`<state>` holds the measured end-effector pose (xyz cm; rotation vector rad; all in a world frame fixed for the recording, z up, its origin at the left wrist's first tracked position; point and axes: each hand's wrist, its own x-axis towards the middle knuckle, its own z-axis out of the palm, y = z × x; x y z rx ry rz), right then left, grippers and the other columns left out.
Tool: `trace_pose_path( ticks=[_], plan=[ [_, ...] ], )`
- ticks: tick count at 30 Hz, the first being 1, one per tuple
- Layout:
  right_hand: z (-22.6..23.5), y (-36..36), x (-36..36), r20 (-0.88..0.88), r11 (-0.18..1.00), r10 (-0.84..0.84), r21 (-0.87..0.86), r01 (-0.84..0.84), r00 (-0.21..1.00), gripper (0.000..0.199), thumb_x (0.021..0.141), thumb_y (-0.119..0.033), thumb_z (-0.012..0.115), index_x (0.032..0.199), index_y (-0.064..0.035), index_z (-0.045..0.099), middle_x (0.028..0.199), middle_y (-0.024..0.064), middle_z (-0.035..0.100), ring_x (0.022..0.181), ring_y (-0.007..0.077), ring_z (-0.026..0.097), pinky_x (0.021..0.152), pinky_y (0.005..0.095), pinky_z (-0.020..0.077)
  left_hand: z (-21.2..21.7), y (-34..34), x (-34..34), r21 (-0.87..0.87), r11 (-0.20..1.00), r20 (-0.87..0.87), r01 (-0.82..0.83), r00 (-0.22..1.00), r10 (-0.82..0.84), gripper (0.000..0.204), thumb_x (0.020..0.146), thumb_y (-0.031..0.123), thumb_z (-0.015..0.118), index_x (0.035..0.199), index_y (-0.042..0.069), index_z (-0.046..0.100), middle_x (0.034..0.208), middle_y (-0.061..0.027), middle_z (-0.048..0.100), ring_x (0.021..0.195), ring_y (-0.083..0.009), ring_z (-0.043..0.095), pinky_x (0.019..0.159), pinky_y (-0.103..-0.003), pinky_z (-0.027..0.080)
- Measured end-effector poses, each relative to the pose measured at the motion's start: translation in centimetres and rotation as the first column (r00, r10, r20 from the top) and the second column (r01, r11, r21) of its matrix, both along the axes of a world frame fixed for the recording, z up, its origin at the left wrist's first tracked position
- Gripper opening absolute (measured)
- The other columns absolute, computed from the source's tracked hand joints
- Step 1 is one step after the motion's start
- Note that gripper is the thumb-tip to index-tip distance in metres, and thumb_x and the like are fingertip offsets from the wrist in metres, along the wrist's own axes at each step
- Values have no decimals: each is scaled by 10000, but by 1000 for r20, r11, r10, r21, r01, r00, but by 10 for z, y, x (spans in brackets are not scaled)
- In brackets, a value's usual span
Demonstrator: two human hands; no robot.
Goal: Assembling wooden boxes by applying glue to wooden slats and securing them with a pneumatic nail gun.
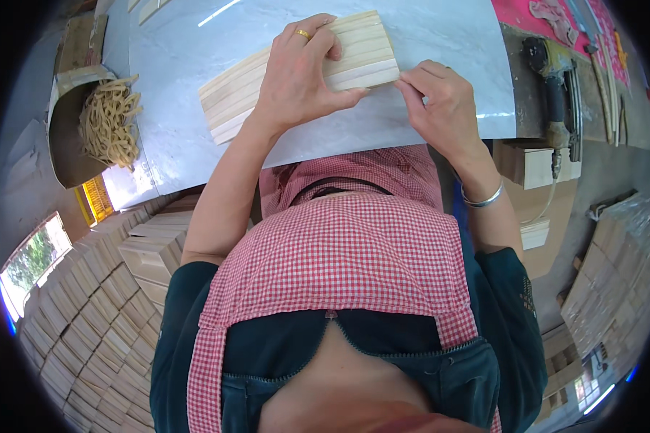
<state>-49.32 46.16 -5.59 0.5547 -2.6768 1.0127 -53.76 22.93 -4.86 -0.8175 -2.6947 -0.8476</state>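
Observation:
A bundle of pale wooden slats (361, 45), laid side by side, rests at a slant on the bluish-white tabletop (451, 40). Across its middle lies my left hand (296, 76), a ring on one finger; the fingers curl over the far side and the thumb presses along the near edge, so the hand grips the bundle. At the bundle's near right corner, my right hand (440, 97) is closed in a pinch, fingertips touching or almost touching the wood. Whatever sits between those fingertips is too small to make out.
On the left, a curved container (66, 148) holds a heap of tan rubber bands (112, 119). A nail gun (554, 94) with a hose lies right of the table, near thin sticks (605, 86). Stacked wooden pieces (94, 332) fill the lower left; a wrapped stack (607, 281) stands right.

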Motion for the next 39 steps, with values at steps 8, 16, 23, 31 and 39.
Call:
trace_pose_path(
  ticks=[8,16,23,31,39],
  plan=[
    [11,88,-8,-119,935,-283,188,302,952,461,846,-172,753,1257,0,631,1174,173,674,1018,333,645,903,386,513,7,-1,6,-47,998,22,-47,999,48,509,585,310,880,888,96,531,1348,-118,586,1176,-300,540,1025,-399,422],
    [-25,214,-9,-103,621,-551,612,489,828,526,863,-217,710,1308,24,566,1113,278,660,961,355,652,860,424,526,-2,-5,0,-50,999,90,12,996,-8,449,752,349,800,987,41,574,1246,-201,560,1160,-349,534,1023,-423,409],
    [48,199,-32,206,637,-714,587,499,669,343,865,-160,693,1124,59,639,823,175,688,627,268,629,629,363,535,1,-5,0,-1,1000,226,29,974,-28,488,721,395,799,963,44,562,1202,-214,572,1126,-374,543,1034,-439,401],
    [136,54,35,511,879,-463,161,449,724,227,868,-128,754,990,41,665,624,39,613,423,113,489,408,256,412,7,-6,0,14,999,369,34,929,-37,520,700,398,798,963,13,568,1103,-211,587,1061,-370,560,1009,-433,415],
    [142,4,53,622,915,-358,84,395,697,239,894,-207,784,918,5,677,576,7,564,417,79,454,393,210,371,7,-4,-2,84,994,406,66,909,-95,528,701,396,791,979,1,577,1075,-211,591,1045,-363,563,995,-427,421]
  ],
)
